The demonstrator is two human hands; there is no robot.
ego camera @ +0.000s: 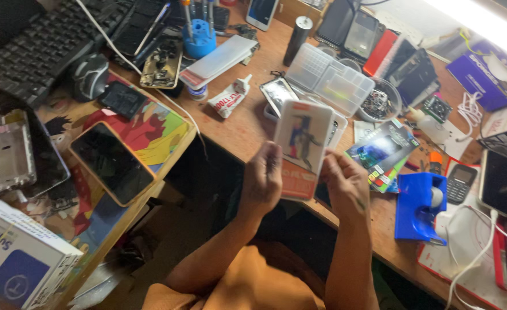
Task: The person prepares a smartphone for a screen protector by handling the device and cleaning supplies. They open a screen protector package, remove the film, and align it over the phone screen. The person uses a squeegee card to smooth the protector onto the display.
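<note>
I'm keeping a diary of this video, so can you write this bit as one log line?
left hand: holds flat packet | right hand: holds same packet | packet: upright above wooden desk | nearby: blue tape dispenser, phone

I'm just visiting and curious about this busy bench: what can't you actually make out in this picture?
Head view only:
- Flat package: its lower edge is covered by the left hand and right hand; its back faces away.
- Clear plastic organizer box: contents too small to tell.
- White box: cut off by the frame's left edge.
- Small bowl: parts blurred.
</note>
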